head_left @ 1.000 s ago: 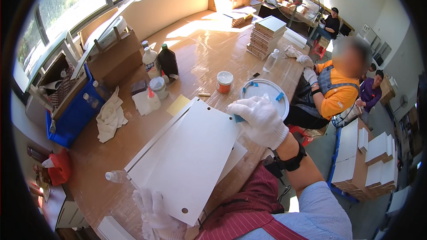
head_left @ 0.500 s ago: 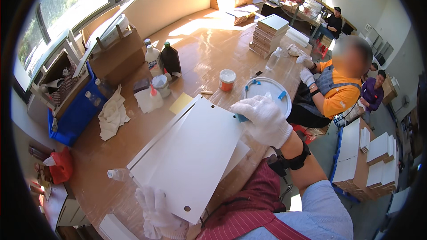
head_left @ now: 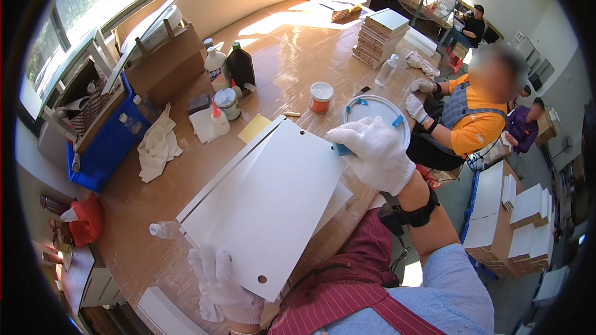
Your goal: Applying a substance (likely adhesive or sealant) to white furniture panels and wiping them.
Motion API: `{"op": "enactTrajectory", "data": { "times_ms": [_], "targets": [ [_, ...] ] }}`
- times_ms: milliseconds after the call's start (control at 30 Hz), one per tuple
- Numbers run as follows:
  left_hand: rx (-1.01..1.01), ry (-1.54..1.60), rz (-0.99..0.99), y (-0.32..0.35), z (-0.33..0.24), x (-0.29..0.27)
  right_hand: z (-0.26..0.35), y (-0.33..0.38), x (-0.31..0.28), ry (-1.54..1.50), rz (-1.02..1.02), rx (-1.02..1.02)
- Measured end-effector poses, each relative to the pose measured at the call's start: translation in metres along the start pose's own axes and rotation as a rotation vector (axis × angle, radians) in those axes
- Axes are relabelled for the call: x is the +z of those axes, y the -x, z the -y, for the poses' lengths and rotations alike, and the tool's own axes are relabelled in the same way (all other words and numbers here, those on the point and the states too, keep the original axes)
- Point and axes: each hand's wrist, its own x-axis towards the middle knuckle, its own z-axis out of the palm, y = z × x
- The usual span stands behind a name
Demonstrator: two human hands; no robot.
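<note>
A white rectangular board (head_left: pixel 267 192) with small round holes near its edges lies slanted on the table before me, over another white panel (head_left: pixel 340 201). My left hand (head_left: pixel 225 288), in a white knit glove, rests against the board's near left edge with its fingers stretched out and apart. Also gloved, my right hand (head_left: pixel 375 154) is closed around a small blue block (head_left: pixel 341 149) at the board's right edge. Its fingers hide most of that block. Just beyond this hand sits a round white lid or tray (head_left: pixel 405 125) with blue pieces on it.
Beyond the board stand an orange-and-white tub (head_left: pixel 321 97), a red-tipped glue bottle (head_left: pixel 218 122), a jar (head_left: pixel 227 104) and dark bottle (head_left: pixel 241 66). A blue bin (head_left: pixel 112 149) and rag (head_left: pixel 159 149) are left. A co-worker in orange (head_left: pixel 477 115) sits right, near stacked boards (head_left: pixel 380 37).
The view has shifted slightly, so the table appears higher. Both my hands keep nearly the same places on the board. The co-worker's gloved hands have moved a little toward the table.
</note>
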Motion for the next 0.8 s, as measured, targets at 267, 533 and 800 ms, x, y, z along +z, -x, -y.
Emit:
{"op": "enactTrajectory", "data": {
  "times_ms": [267,533,800],
  "targets": [
    [-0.014,0.002,0.026,0.003,-0.001,-0.004,0.004,0.002,0.002,0.007,0.022,0.024],
    [0.009,0.006,0.018,0.003,0.0,-0.002,-0.008,0.011,0.009,0.052,-0.143,0.104],
    [-0.025,0.05,0.082,-0.001,-0.003,-0.004,-0.102,0.06,0.031,-0.098,-0.363,0.686]
  ]
}}
